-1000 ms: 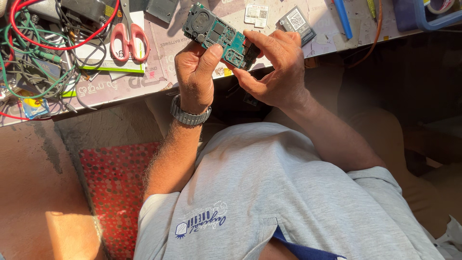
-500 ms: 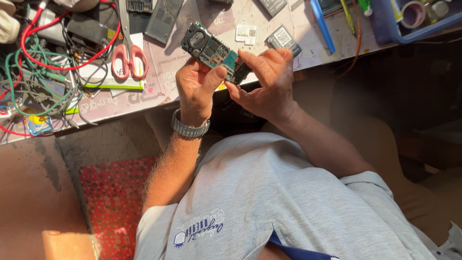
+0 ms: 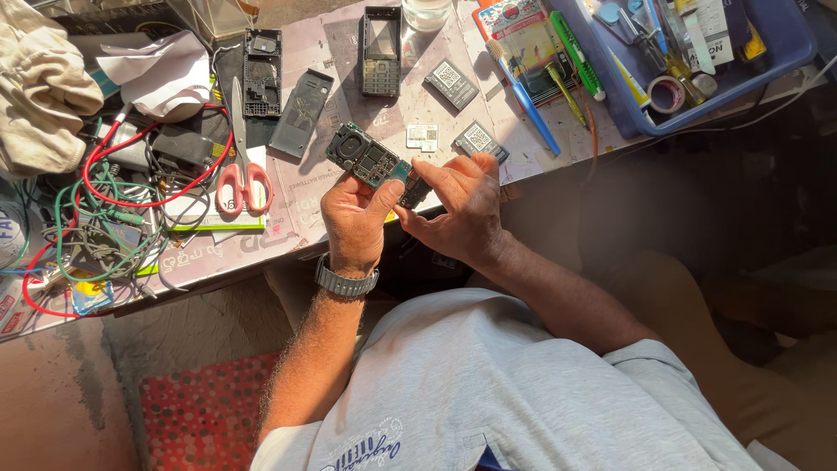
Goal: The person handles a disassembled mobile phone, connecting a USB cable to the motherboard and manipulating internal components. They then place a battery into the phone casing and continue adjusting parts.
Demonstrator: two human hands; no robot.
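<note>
The phone already lies in pieces on the bench [image 3: 288, 231]: front frame [image 3: 381, 51], back shell [image 3: 262, 72], cover [image 3: 301, 113]. Its green circuit board [image 3: 370, 160] is out, held above the bench edge, the left hand [image 3: 356, 218] in a closed grip on it, the right hand [image 3: 462, 209] pinching its near end. Reassembly looks wholly undone.

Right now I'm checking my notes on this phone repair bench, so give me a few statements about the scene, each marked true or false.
1. Both hands hold the green circuit board. True: the left hand and the right hand grip its near end.
2. The red-handled scissors lie right of the board. False: they lie to its left, on the table.
3. The left wrist wears a metal watch. True.
4. The blue tray sits at the table's left end. False: it is at the right end.
5. The board rests flat on the table. False: it is held up in the fingers.
</note>
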